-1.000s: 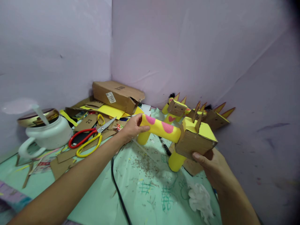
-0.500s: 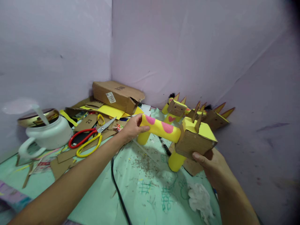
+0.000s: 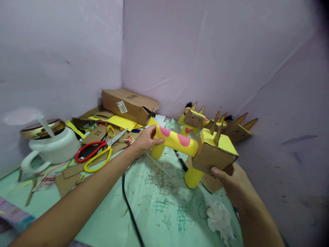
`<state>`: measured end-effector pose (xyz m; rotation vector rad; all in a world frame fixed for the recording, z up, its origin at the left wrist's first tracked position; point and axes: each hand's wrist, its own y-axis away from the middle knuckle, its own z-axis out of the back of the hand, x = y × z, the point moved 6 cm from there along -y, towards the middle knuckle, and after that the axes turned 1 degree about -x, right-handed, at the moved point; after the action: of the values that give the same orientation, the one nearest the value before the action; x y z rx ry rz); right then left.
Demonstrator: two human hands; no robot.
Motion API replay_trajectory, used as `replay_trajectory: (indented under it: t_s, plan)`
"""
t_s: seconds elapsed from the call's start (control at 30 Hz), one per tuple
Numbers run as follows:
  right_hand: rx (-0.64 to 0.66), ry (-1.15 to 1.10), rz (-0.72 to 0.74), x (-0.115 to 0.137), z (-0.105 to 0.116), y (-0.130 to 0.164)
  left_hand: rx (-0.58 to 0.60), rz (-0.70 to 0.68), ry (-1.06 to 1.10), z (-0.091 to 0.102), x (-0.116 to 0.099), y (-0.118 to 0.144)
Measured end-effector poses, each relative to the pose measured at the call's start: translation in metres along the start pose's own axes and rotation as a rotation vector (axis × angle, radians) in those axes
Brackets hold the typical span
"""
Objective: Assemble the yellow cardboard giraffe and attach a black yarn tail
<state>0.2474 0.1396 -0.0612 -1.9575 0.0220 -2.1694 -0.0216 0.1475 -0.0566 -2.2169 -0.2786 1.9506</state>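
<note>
A paper-and-cardboard toy animal (image 3: pixel 177 141) is held between both hands above the green-covered table (image 3: pixel 144 212). Its yellow tube body has pink spots, and yellow tube legs point down. My left hand (image 3: pixel 147 140) pinches the body's left end, thumb in front. The boxy cardboard head (image 3: pixel 214 156), yellow on top with pointed horns, is at the right end. My right hand (image 3: pixel 231 178) grips that head from below and the right, its thumb on the lower front edge; its other fingers are mostly hidden. Behind stand similar toy animals (image 3: pixel 194 118) with cardboard heads and pointed horns.
Scissors (image 3: pixel 110 142) with red and yellow handles lie on cardboard scraps (image 3: pixel 73 175) at the left. A white mug (image 3: pixel 55 147) stands beside them. A cardboard box (image 3: pixel 128 103) sits against the wall. A black cable (image 3: pixel 128 202) and crumpled tissue (image 3: pixel 219 219) lie in front.
</note>
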Motion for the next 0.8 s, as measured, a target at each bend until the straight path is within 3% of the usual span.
replay_trajectory:
  t_s: [0.8]
  plan:
    - [0.004,-0.039,-0.008,0.0054,-0.0047,0.0031,-0.007,0.003,-0.014,0.0003,-0.0013,0.0003]
